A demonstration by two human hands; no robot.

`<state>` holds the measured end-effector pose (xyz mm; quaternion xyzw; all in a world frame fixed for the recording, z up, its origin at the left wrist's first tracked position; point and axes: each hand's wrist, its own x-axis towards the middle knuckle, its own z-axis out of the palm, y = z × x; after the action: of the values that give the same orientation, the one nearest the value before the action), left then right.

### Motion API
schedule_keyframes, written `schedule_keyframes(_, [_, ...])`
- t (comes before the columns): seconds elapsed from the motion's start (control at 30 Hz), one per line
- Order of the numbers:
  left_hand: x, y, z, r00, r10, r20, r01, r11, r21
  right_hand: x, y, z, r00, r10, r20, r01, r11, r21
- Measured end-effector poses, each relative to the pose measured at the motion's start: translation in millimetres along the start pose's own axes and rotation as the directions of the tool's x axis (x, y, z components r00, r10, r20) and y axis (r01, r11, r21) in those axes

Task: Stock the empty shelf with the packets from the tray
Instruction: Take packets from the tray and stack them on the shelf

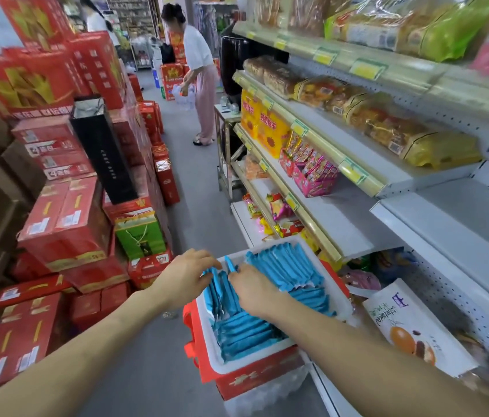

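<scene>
hands: left hand [189,275] and right hand [255,291] reach into the near-left part of the tray. both have fingers curled over the top edges of upright blue packets [285,266], and one packet stands raised between them.
tray: white tray [238,368], packed with rows of the packets, rests on a red box [255,382] at the foot of the shelving. its right rim is just beside the shelf edge.
empty shelf: bare grey shelf [459,236], to the right and above the tray, with its front edge free.
room: grey aisle floor [153,356] lies open left of the tray, bounded on the left by stacked red cartons [63,224].
far end: person [196,49] in a white top stands in the aisle, well apart.
writing: a "4" shows on a carton's white label [46,149]. black bag [102,149] has pale lettering too small to read. white bag [417,323] below the bare shelf shows an orange fruit and characters i cannot read. yellow packs [264,127] bear sunflower pictures.
</scene>
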<state>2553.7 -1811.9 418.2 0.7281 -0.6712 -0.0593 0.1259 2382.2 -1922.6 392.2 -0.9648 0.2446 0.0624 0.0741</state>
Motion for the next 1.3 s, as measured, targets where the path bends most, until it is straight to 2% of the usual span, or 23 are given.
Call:
schedule_keyframes(0.33, [10, -3, -5, 0.997, 0.023, 0.068, -0.027, 0.998, 0.058, -7, 24, -6, 0.982, 0.191, -0.006, -0.184, 0.955, 0.234])
schedule_keyframes(0.5, [11, -19, -9, 0.998, 0.02, 0.055, -0.024, 0.998, 0.059, -18, 39, -18, 0.966, 0.229, -0.123, -0.178, 0.927, 0.329])
schedule_keyframes(0.63, [7, -22, -14, 0.995, 0.055, 0.08, -0.064, 0.992, 0.105, -34, 55, -35, 0.951, 0.265, -0.16, -0.18, 0.894, 0.411])
schedule_keyframes(0.8, [4, -34, -3, 0.958, 0.136, 0.254, -0.19, 0.96, 0.204, -52, 74, -44, 0.945, 0.274, -0.18, -0.178, 0.89, 0.421])
schedule_keyframes(0.97, [3, -34, 1, 0.948, 0.217, 0.233, -0.289, 0.892, 0.346, -67, 87, -42, 0.935, 0.291, -0.202, -0.186, 0.889, 0.417])
schedule_keyframes(1.13, [7, -35, 4, 0.893, 0.33, 0.307, -0.427, 0.839, 0.338, -72, 97, -37, 0.932, 0.294, -0.211, -0.193, 0.897, 0.398])
schedule_keyframes(1.3, [16, -37, 5, 0.869, 0.387, 0.31, -0.479, 0.814, 0.328, -72, 105, -36, 0.936, 0.293, -0.195, -0.19, 0.887, 0.42])
